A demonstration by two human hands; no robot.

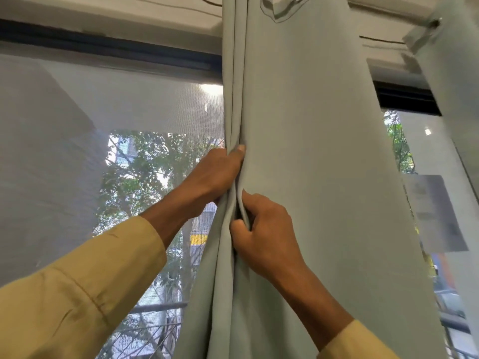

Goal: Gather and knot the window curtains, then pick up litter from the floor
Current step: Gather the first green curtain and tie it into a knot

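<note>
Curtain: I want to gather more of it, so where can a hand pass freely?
Free: left of the curtain, before the mesh screen, above the left hand. Also the flat cloth right of the right hand. Crowded: the folds that both hands grip.

Translucent grey mesh blind (103, 112) left of the left hand (215, 174), green leafy tree (145, 161) beyond; pale paper sheet (435, 213) right of the right hand (261, 234).

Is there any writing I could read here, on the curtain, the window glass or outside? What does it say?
No text here can be read.
Pale sheet stuck on the glass at the right: faint grey marks, too blurred to read.
Yellow sign outside, seen through the window: too small and blurred to read.
Curtain: plain, no writing.
</note>
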